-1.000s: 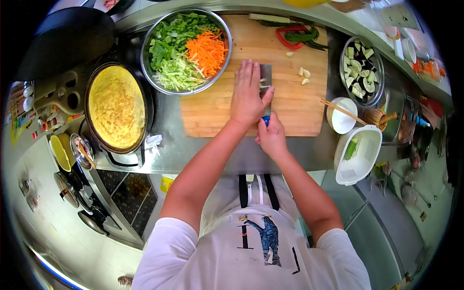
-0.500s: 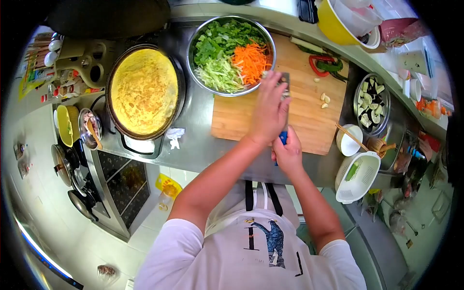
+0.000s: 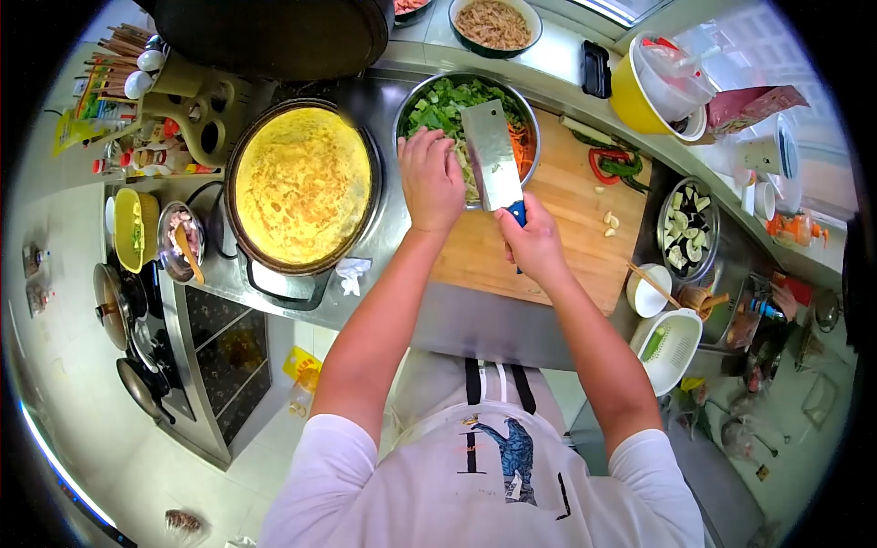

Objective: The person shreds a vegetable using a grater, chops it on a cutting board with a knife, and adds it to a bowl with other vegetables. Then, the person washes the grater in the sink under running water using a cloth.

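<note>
My right hand (image 3: 534, 239) grips a cleaver (image 3: 493, 157) by its blue handle. The broad blade stands upright over the right part of a metal bowl (image 3: 537, 151). Inside the bowl lie chopped green leaves (image 3: 448, 102), pale green shreds that are mostly hidden, and shredded carrot (image 3: 523, 151) partly behind the blade. My left hand (image 3: 431, 183) is at the bowl's lower left rim, its fingers stretched out over it and holding nothing visible. Below and right of the bowl is a wooden cutting board (image 3: 566, 265), with garlic cloves (image 3: 610, 222) on it.
A round griddle with a yellow pancake (image 3: 301, 187) stands left of the bowl. Red and green peppers (image 3: 617, 166) lie at the board's far corner. To the right are a bowl of cut eggplant (image 3: 687, 228), a white bowl (image 3: 647, 290) and a white colander (image 3: 667, 352).
My left hand has left the blade and moved left to the bowl's rim. The cleaver has moved left and up over the bowl, its broad face now showing. The camera view has shifted.
</note>
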A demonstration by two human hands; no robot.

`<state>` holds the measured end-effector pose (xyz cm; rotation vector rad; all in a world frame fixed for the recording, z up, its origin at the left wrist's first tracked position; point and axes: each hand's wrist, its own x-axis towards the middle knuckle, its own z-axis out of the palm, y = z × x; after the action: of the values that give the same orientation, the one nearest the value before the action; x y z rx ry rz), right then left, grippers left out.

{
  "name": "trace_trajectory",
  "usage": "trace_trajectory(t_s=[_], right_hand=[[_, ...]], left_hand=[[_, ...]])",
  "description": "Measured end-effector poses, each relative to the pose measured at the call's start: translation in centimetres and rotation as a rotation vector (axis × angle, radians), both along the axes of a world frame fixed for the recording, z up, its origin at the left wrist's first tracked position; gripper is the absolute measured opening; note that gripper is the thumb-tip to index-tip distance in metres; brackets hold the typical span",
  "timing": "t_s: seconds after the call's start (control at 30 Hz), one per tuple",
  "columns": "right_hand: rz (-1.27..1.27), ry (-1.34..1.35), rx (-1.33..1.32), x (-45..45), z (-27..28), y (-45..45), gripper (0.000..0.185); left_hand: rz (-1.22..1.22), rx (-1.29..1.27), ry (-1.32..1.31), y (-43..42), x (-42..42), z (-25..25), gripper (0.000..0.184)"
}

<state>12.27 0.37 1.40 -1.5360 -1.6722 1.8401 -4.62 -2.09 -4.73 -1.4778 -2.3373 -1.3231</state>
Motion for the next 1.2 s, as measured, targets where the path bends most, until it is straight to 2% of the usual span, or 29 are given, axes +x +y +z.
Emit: trace_trajectory(t_s=[0.1,0.17,0.27,0.37,0.43,0.47,0.53,0.63,0.67,0.73,0.8,0.87,0.9,0.93,0.97,1.0,1.03,1.07,1.2], right_hand=[[0.001,-0.021,0.024,0.0,0.4,0.1,0.018],[0.004,-0.029,0.033,-0.4,1.0,0.2,0.019],[0.004,0.006,0.013,-0.8,1.9,0.1,0.019],[-0.077,-0.014,0.004,-0.4,1.9,0.2,0.019],[-0.021,0.004,0.184,0.6,2.1,0.4,0.018],[-0.031,-0.012,0.166,1.3,1.7,0.7,0.018],[0.020,-0.055,0.405,3.1,0.8,0.9,0.019],[-0.053,-0.147,0.428,6.8,1.3,-0.1,0.024],[-0.093,-0.190,0.456,8.1,1.7,-0.6,0.025],[-0.114,-0.268,0.468,11.0,1.0,-1.8,0.024],[-0.126,-0.304,0.481,14.0,-0.3,-3.4,0.024],[-0.105,-0.368,0.457,16.5,-1.6,-5.0,0.024],[-0.153,-0.362,0.303,17.6,-2.3,-5.8,0.025],[-0.202,-0.354,0.149,18.5,-2.9,-6.9,0.025],[-0.212,-0.354,0.146,19.3,-3.5,-8.1,0.025],[-0.316,-0.254,-0.005,19.9,-4.1,-9.4,0.026],[-0.415,-0.154,-0.158,20.8,-4.8,-10.8,0.027],[-0.405,-0.129,-0.170,21.4,-5.6,-12.2,0.028],[-0.398,-0.192,-0.271,21.1,-7.4,-16.9,0.029]], left_hand=[[-0.013,0.020,0.009,-0.1,0.8,2.0,0.015],[-0.107,0.109,-0.026,0.3,1.6,3.3,0.016],[-0.146,0.099,0.028,0.6,1.4,2.5,0.017],[-0.064,0.012,0.081,0.2,-0.3,1.6,0.016],[-0.066,0.002,0.069,-0.4,-1.0,2.0,0.013],[-0.049,0.000,0.090,-0.8,-0.9,2.5,0.010],[-0.053,-0.083,-0.022,-1.1,-1.3,2.6,0.011],[0.016,0.085,-0.307,-1.4,-0.6,3.6,0.018],[0.050,0.064,-0.363,-2.0,-0.1,4.1,0.017],[-0.034,-0.032,-0.400,-3.4,1.8,6.0,0.016],[-0.252,-0.255,-0.311,-5.7,4.3,5.4,0.017],[-0.459,-0.448,-0.246,-8.2,7.5,1.9,0.032],[-0.464,-0.452,-0.241,-9.0,9.1,1.3,0.032],[-0.484,-0.492,-0.208,-9.6,10.6,1.2,0.042],[-0.504,-0.530,-0.177,-9.8,11.7,0.8,0.052],[-0.513,-0.529,-0.175,-9.3,12.4,0.6,0.052],[-0.448,-0.543,-0.125,-8.9,13.0,0.4,0.058],[-0.381,-0.558,-0.077,-8.6,13.5,0.2,0.065],[-0.436,-0.598,-0.030,-5.2,12.8,-0.3,0.065]])
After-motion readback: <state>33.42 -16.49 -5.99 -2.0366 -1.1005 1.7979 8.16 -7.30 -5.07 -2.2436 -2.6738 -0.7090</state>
